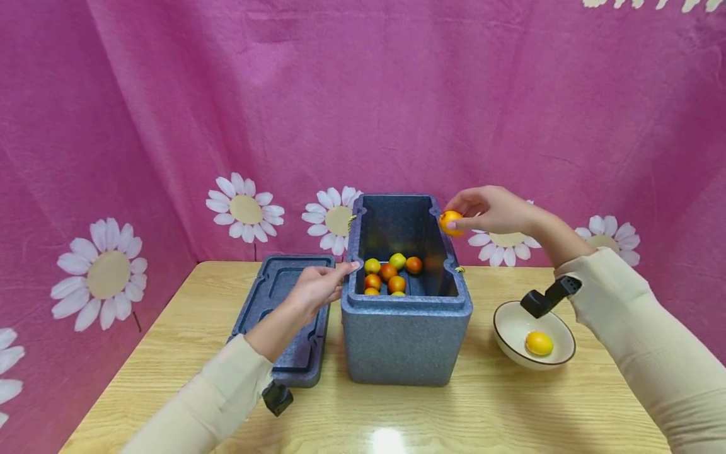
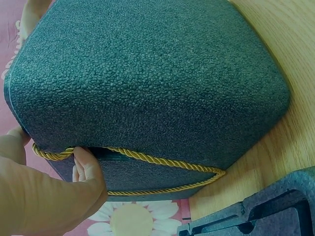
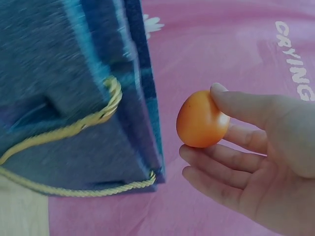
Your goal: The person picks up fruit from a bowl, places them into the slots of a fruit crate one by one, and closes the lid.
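Observation:
A tall grey foam box [image 1: 407,343] stands lidless on the table, several red, orange and yellow round fruits [image 1: 388,272] lying on its floor. My left hand [image 1: 317,287] grips the box's left wall, thumb at the rim; in the left wrist view its fingers are by the yellow rope [image 2: 167,164]. With thumb and fingers, my right hand [image 1: 493,210] holds a smooth, round orange fruit [image 3: 202,119]. This hand is just outside the right rim, about level with it. Right of the box, a cream bowl [image 1: 507,328] with a dark rim contains one yellow-orange fruit [image 1: 539,343].
The box's grey lid [image 1: 283,277] lies on the table to the left, partly behind my left forearm. Behind the wooden table [image 1: 187,340] hangs a pink cloth [image 1: 272,107] with white daisies. A gold rope [image 3: 74,129] loops along the box's right side.

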The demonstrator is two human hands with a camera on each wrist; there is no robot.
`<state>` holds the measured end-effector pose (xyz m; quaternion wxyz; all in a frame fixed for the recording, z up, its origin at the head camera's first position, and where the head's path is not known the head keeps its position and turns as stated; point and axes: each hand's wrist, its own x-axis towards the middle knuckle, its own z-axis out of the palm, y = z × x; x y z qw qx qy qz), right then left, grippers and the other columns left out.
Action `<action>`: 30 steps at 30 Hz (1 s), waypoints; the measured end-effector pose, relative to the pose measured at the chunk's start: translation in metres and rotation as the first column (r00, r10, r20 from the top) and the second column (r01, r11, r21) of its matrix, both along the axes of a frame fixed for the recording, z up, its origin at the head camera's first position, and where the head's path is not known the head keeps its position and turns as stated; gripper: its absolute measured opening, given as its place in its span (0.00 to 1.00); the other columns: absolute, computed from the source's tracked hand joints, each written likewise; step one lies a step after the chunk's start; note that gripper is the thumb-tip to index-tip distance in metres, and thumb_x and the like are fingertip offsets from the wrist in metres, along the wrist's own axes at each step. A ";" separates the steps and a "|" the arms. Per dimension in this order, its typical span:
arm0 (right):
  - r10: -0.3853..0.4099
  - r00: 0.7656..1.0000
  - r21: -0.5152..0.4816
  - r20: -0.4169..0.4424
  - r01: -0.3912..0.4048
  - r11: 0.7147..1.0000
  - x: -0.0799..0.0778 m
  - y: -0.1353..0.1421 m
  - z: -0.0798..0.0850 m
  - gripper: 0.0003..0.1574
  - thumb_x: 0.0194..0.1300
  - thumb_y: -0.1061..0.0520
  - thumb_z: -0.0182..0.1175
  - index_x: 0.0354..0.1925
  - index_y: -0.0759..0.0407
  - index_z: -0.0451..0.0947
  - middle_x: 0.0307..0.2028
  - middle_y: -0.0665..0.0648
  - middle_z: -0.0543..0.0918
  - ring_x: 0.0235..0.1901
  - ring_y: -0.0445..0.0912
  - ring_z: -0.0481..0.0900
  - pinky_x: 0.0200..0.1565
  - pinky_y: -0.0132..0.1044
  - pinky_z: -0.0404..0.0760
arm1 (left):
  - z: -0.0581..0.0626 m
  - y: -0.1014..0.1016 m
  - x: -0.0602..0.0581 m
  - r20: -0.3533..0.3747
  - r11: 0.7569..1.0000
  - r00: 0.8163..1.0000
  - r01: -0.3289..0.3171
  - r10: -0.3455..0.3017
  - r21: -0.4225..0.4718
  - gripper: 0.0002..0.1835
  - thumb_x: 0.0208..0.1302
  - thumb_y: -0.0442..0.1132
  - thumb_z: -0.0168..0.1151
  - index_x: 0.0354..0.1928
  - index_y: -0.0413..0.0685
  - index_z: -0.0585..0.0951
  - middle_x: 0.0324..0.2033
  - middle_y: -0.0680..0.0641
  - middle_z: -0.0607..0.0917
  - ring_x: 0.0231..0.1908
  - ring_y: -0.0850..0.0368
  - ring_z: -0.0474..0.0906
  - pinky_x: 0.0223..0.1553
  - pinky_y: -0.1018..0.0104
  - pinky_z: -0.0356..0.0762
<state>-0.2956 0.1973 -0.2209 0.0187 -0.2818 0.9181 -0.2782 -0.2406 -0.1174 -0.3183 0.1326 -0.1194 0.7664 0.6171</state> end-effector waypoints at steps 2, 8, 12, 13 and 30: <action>0.003 1.000 -0.004 0.004 -0.003 1.000 -0.003 -0.006 0.004 0.18 0.64 0.58 0.65 0.51 0.63 0.80 0.41 0.61 0.88 0.40 0.48 0.85 0.41 0.23 0.80 | 0.000 0.000 0.000 -0.001 1.000 1.000 -0.001 0.001 -0.005 0.41 0.62 0.58 0.64 0.67 0.36 0.68 0.69 0.41 0.70 0.65 0.46 0.74 0.69 0.56 0.71; -0.002 0.999 0.023 0.047 0.001 1.000 -0.011 -0.023 0.014 0.19 0.65 0.55 0.65 0.51 0.61 0.80 0.43 0.59 0.87 0.42 0.48 0.83 0.50 0.36 0.84 | 0.000 0.001 0.001 -0.002 1.000 1.000 -0.001 0.001 -0.015 0.40 0.62 0.58 0.64 0.67 0.36 0.68 0.68 0.41 0.71 0.65 0.46 0.74 0.69 0.56 0.71; 0.014 0.996 0.075 0.091 -0.021 0.997 -0.019 -0.034 0.018 0.18 0.65 0.54 0.65 0.51 0.60 0.80 0.45 0.60 0.87 0.44 0.49 0.82 0.56 0.48 0.83 | 0.000 0.001 0.002 -0.008 1.000 1.000 0.001 -0.001 -0.012 0.40 0.62 0.58 0.64 0.66 0.35 0.68 0.68 0.40 0.71 0.65 0.45 0.74 0.68 0.56 0.71; 0.015 0.995 0.089 0.102 -0.024 0.996 -0.021 -0.037 0.019 0.18 0.65 0.54 0.64 0.51 0.60 0.80 0.45 0.60 0.87 0.45 0.49 0.81 0.56 0.49 0.82 | 0.000 0.000 0.002 -0.010 1.000 1.000 0.002 -0.002 -0.009 0.40 0.62 0.57 0.64 0.66 0.35 0.68 0.68 0.40 0.71 0.65 0.45 0.74 0.68 0.56 0.71; 0.033 0.965 -0.056 0.260 -0.020 0.998 -0.064 -0.075 0.000 0.24 0.69 0.57 0.59 0.59 0.67 0.73 0.56 0.69 0.81 0.49 0.52 0.82 0.61 0.49 0.80 | -0.002 -0.001 0.000 -0.029 1.000 0.999 0.024 -0.023 0.015 0.40 0.62 0.56 0.64 0.67 0.34 0.67 0.69 0.41 0.69 0.67 0.45 0.72 0.69 0.56 0.71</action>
